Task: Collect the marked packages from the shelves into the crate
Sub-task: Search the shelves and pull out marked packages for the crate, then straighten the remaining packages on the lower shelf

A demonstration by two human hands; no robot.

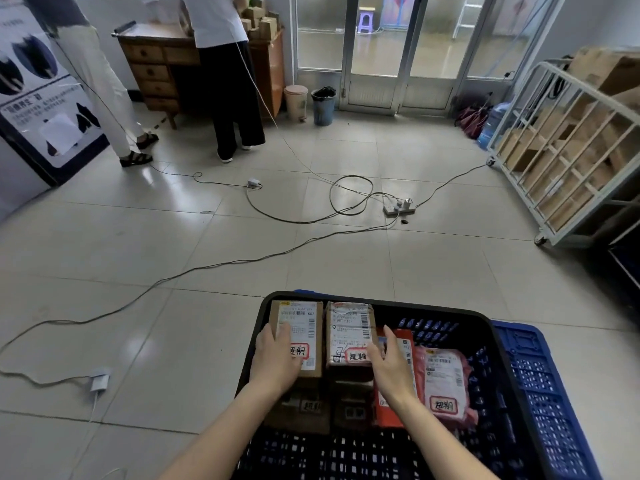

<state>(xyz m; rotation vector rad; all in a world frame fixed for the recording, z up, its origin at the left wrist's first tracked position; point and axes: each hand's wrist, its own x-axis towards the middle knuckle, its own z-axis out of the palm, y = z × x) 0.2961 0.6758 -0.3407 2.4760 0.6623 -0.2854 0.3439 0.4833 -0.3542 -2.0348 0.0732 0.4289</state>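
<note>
Both hands are down in the black crate (433, 308), which sits on the tiled floor with a blue crate (540, 375) showing at its right side. The left hand (277, 356) grasps the left box (301, 320), thumb laid on its white label, fingers wrapped over its left edge. The right hand (393, 367) takes the middle box (348, 323) by its right edge, thumb on top beside the red-framed mark, fingers running down between that box and the red packet (388, 414). The two boxes stand side by side, nearly touching, at the crate's far left. Right of the red packet lies a pink bag (445, 379), its label carrying the same red-framed mark. More marked boxes sit lower down under the wrists, too dark to read. Out on the floor, cables (294, 221) loop to a power strip (400, 207). A white trolley (554, 161) of cartons stands at the right; two people stand at a wooden desk (152, 64) far left.
</note>
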